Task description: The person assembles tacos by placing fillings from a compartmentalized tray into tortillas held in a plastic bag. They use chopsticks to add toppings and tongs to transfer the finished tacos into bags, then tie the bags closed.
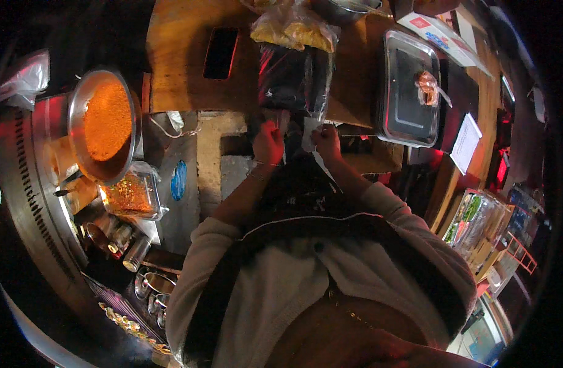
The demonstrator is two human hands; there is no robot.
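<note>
In front of me a dark, shiny plastic bag lies flat on the wooden table, its near end reaching over the table's edge. Clear bags with yellow food rest at its far end. My left hand is closed at the bag's near left corner; what its fingers hold is too dark to make out. Opposite it, my right hand pinches a whitish strip of plastic by the near right corner. A gap separates the two hands.
A phone lies left of the bag. On the left stand a metal bowl of orange crumbs and a clear container of orange-red food. To the right are a glass tray holding a small bag, a box and a paper sheet.
</note>
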